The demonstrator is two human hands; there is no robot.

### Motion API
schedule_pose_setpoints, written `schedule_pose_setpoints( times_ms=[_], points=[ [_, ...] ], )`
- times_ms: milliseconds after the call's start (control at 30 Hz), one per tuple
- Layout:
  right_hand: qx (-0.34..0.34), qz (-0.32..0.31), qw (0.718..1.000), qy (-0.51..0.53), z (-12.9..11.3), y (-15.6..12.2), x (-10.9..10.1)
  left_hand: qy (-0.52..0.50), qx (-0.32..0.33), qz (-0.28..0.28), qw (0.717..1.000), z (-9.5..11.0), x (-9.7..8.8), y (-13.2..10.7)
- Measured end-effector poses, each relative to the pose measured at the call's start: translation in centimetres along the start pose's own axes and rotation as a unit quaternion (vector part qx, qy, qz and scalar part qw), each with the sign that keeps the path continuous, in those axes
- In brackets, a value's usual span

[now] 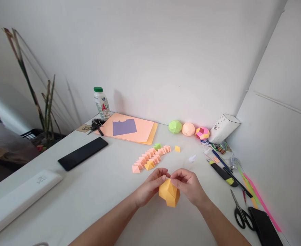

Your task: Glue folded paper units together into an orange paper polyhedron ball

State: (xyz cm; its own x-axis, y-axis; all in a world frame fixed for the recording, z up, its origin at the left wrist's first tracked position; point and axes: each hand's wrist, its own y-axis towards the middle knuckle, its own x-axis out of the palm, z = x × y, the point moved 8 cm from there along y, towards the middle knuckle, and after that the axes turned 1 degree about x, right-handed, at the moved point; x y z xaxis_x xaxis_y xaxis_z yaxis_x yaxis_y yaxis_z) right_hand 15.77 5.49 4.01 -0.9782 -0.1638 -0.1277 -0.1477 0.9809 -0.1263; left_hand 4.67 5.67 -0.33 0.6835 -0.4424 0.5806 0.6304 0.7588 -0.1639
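An orange paper polyhedron [170,195], made of folded facets and with a notched lower edge, is held up between both hands near the front of the table. My left hand [154,183] is closed on its upper left, thumb against the paper. My right hand [187,184] pinches its upper right edge with thumb and fingertips. Just beyond lie rows of small folded peach paper pieces [145,158], with an orange folded piece [149,165] at the near end and a green one [157,147] at the far end. A flat orange paper diamond [177,149] lies apart from them.
Finished paper balls, green [175,126], peach [188,129] and pink-yellow [202,133], line the wall. Scissors [242,213], a utility knife [223,173] and a black phone [264,225] lie right. Peach sheets [142,128], a bottle [101,102] and a black slab [83,153] are left.
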Motion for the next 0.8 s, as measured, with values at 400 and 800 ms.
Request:
schedule_pose_setpoints(
  times_ms=[400, 800],
  points=[
    [-0.106, 0.147, 0.983, 0.036, 0.0, -0.1, -1.8, -0.179, 0.011, -0.073, 0.981, -0.3, 1.3, 0.5],
    [-0.037, 0.085, 0.992, 0.088, 1.6, 0.4, -0.4, -0.124, 0.048, 0.073, 0.988, -0.3, -2.0, 1.0]
  ],
)
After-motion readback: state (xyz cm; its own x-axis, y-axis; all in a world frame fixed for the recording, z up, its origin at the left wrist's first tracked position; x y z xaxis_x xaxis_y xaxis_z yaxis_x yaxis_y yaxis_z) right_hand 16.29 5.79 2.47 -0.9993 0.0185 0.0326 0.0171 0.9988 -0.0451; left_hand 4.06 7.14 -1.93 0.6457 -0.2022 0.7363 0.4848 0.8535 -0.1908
